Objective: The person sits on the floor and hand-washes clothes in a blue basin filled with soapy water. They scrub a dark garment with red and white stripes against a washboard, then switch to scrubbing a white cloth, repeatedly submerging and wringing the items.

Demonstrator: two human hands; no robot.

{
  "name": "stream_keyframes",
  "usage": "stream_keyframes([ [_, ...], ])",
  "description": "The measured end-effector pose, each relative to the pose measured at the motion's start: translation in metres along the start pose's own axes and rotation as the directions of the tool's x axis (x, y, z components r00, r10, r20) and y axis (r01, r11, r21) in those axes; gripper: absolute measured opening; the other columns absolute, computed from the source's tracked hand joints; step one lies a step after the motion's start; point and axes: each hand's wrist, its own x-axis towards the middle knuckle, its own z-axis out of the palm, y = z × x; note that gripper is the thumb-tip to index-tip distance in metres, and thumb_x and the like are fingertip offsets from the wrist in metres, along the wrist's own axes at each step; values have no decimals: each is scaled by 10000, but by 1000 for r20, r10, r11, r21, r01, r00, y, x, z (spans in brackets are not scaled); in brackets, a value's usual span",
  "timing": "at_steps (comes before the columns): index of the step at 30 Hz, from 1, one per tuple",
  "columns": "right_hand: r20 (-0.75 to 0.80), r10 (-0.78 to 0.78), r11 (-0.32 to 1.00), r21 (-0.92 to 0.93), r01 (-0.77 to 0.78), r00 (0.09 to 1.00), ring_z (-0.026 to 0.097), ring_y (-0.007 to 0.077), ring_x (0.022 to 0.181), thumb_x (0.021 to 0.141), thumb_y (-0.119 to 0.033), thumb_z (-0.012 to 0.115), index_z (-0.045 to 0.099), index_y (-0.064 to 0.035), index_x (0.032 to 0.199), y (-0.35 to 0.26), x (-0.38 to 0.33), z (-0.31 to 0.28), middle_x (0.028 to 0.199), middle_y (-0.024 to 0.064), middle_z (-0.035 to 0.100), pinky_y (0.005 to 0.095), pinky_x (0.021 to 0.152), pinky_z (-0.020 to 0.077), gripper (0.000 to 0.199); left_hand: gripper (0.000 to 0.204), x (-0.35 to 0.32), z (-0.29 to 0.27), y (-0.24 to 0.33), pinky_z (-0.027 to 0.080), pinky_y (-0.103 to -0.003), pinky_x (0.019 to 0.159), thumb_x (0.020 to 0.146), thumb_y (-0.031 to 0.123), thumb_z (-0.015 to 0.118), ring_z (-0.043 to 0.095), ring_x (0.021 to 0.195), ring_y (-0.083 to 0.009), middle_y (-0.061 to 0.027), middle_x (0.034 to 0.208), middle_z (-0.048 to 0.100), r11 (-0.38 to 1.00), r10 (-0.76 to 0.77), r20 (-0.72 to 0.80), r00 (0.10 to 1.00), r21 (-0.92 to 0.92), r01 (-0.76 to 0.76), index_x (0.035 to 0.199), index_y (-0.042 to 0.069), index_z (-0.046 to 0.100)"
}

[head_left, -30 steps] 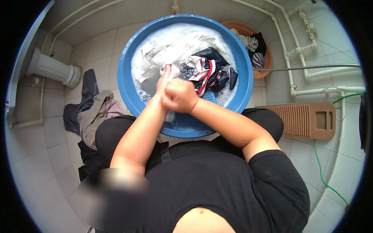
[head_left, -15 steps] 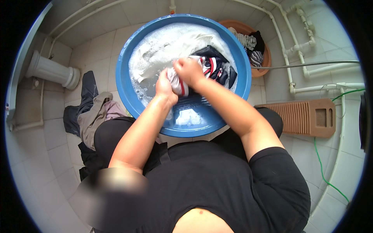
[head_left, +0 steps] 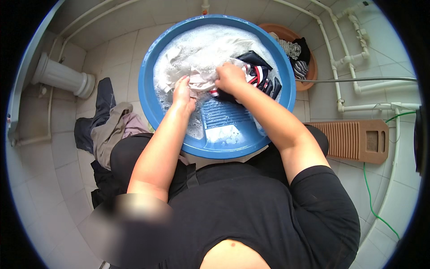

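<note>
Crosswise stretches the striped garment (head_left: 202, 82) — right hand (head_left: 230, 78) clenching it, left hand (head_left: 182, 95) — grip unclear.

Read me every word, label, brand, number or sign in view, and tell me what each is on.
None can be read.
Blue tub: no lettering visible.
Brown washboard: none visible.
Dark garment with red and white trim: any marks are too small or blurred to read.
</note>
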Motion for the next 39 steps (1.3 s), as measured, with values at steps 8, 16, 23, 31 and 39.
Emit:
stream_keyframes([
  [8, -460, -492, 664, 352, 660, 740, 579, 299, 707, 653, -162, 590, 521, -80, 721, -95, -67, -31, 702, 111, 546, 400, 597, 466, 126, 291, 28, -20, -8, 452, -311, 539, 889, 379, 529, 521, 567, -171, -45, 669, 539, 953, -285, 300, 910, -17, 304, 821, 96, 526],
  [16, -386, 96, 849, 512, 127, 917, 586, 333, 632, 812, -315, 516, 624, -95, 667, -32, -31, 1, 693, 146, 607, 408, 575, 471, 285, 314, -25, 22, -18, 471, -340, 558, 945, 326, 377, 572, 652, -210, -51, 749, 591, 976, -157, 298, 942, -101, 195, 884, 84, 567],
  [23, -449, -181, 824, 417, 384, 875, 586, 332, 638, 793, -273, 545, 615, -77, 662, -70, -68, -2, 690, 154, 597, 414, 586, 468, 246, 287, 20, -29, -32, 404, -277, 488, 922, 289, 484, 500, 549, -130, 4, 604, 505, 972, -119, 568, 815, -100, 212, 668, 155, 481],
  [31, -491, -102, 832, 435, 344, 865, 572, 325, 612, 792, -261, 563, 550, -70, 586, -73, -76, -8, 634, 145, 562, 395, 552, 456, 281, 311, -25, -3, -31, 423, -274, 530, 914, 270, 483, 520, 595, -128, -28, 649, 537, 966, -103, 576, 811, -136, 220, 671, 79, 514],
  [39, -305, 184, 818, 574, 26, 934, 553, 375, 707, 846, -364, 519, 571, -53, 719, -37, -24, -6, 720, 167, 576, 424, 637, 440, 340, 238, -16, 1, -3, 485, -337, 696, 903, 296, 465, 577, 697, -195, -61, 769, 594, 975, 19, 353, 935, -213, 61, 845, 81, 551],
])
